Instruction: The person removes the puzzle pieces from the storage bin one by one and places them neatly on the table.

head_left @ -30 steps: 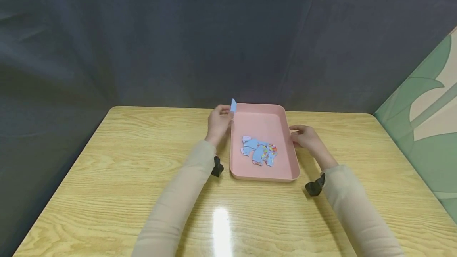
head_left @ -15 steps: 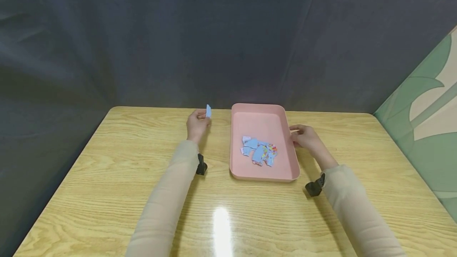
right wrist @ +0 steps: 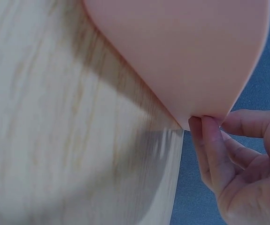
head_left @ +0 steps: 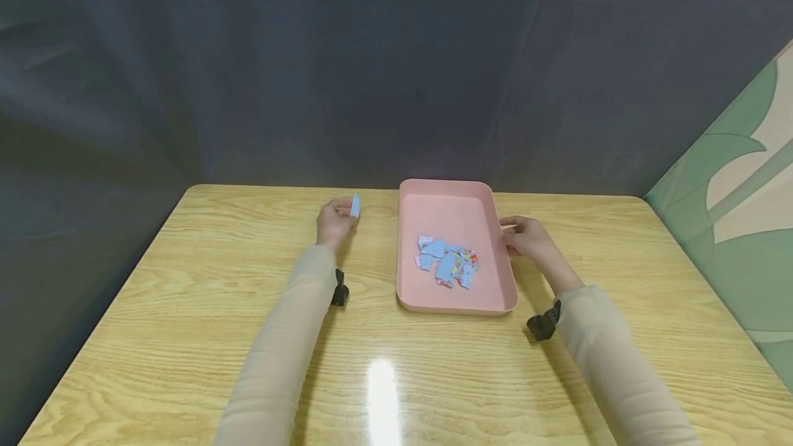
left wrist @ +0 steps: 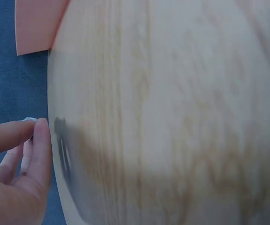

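Observation:
My left hand (head_left: 335, 224) is over the far left part of the table, pinching a small light blue scrap of paper or card (head_left: 356, 206) between thumb and fingertips. In the left wrist view only a pale edge of the scrap (left wrist: 29, 119) peeks out above the fingers. At the right side of a pink tray (head_left: 442, 208), my right hand (head_left: 528, 237) holds the wall by its rim. The right wrist view has fingertips against the outer wall (right wrist: 181, 70) and another finger's tip hidden behind the rim. Several torn blue scraps (head_left: 445, 269), some with multicoloured print, lie overlapping inside the tray.
The wooden table (head_left: 204, 308) ends at the back against a dark curtain (head_left: 372, 74). A green and cream patterned panel (head_left: 737, 205) rises on the right. Light glares off the table's front (head_left: 383, 398).
Holding the blue scrap, my left hand has moved left from the tray's left rim, then slightly lower. My right hand and the scraps in the tray have stayed put.

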A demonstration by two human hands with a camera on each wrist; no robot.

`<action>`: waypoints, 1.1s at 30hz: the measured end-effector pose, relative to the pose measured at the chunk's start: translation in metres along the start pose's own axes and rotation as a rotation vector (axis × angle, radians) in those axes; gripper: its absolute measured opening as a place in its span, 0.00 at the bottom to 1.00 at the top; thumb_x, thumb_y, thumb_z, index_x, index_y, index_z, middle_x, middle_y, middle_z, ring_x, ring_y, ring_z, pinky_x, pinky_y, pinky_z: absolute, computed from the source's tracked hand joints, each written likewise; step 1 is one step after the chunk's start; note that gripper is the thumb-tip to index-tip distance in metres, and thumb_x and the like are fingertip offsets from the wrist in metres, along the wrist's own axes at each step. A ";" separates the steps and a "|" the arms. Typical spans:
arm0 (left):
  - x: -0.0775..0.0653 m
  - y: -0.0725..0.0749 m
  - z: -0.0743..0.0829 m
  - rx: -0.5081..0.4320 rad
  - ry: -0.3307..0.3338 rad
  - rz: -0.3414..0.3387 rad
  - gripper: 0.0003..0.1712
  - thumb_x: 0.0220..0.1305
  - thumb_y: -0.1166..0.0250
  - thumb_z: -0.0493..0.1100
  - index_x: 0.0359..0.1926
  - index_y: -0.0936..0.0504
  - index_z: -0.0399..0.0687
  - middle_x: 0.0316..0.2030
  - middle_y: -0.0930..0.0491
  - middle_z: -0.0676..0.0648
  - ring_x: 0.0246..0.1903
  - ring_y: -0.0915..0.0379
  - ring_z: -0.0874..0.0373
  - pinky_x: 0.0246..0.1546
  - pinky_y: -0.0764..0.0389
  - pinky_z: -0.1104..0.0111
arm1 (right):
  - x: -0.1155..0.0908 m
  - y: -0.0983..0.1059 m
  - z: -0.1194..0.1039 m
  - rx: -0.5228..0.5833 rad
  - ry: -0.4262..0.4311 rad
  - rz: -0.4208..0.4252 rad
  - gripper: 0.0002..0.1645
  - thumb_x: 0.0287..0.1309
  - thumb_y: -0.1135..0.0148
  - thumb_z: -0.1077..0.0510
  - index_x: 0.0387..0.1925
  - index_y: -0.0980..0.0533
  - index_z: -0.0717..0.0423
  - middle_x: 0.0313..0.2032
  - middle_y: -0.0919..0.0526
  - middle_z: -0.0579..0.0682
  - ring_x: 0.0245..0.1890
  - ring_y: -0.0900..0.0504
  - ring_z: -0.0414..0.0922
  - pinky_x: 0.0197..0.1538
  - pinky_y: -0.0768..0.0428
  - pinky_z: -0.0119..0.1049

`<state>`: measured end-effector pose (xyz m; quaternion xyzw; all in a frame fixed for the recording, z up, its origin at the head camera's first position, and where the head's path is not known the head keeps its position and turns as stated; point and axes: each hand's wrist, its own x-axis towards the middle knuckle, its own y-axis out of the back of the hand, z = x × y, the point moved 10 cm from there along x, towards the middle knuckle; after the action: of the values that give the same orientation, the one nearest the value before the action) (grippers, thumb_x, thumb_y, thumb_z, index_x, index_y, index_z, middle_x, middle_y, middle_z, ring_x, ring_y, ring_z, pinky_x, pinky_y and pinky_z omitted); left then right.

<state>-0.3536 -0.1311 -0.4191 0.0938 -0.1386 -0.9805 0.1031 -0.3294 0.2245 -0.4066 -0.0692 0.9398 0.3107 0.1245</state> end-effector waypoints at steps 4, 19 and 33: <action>0.002 -0.001 -0.007 0.025 0.016 -0.018 0.21 0.60 0.43 0.26 0.56 0.26 0.31 0.51 0.22 0.32 0.44 0.22 0.49 0.37 0.18 0.75 | -0.001 0.000 0.000 -0.010 0.001 0.006 0.29 0.62 0.50 0.65 0.63 0.38 0.74 0.46 0.25 0.66 0.27 0.24 0.32 0.37 0.17 0.28; 0.002 -0.003 -0.013 0.121 0.008 -0.034 0.19 0.62 0.42 0.29 0.55 0.24 0.34 0.50 0.21 0.33 0.48 0.21 0.44 0.46 0.16 0.64 | -0.003 -0.004 -0.001 -0.004 0.018 -0.017 0.29 0.64 0.51 0.65 0.64 0.40 0.76 0.48 0.26 0.69 0.30 0.23 0.34 0.39 0.16 0.30; 0.002 -0.003 0.002 0.279 -0.041 -0.055 0.21 0.63 0.42 0.32 0.58 0.27 0.37 0.53 0.22 0.37 0.54 0.25 0.44 0.56 0.22 0.58 | -0.004 0.000 -0.005 -0.003 0.013 -0.012 0.29 0.62 0.52 0.66 0.64 0.40 0.75 0.49 0.25 0.68 0.31 0.23 0.34 0.42 0.16 0.33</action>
<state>-0.3561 -0.1285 -0.4185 0.0912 -0.2729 -0.9559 0.0593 -0.3265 0.2219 -0.4018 -0.0770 0.9397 0.3108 0.1203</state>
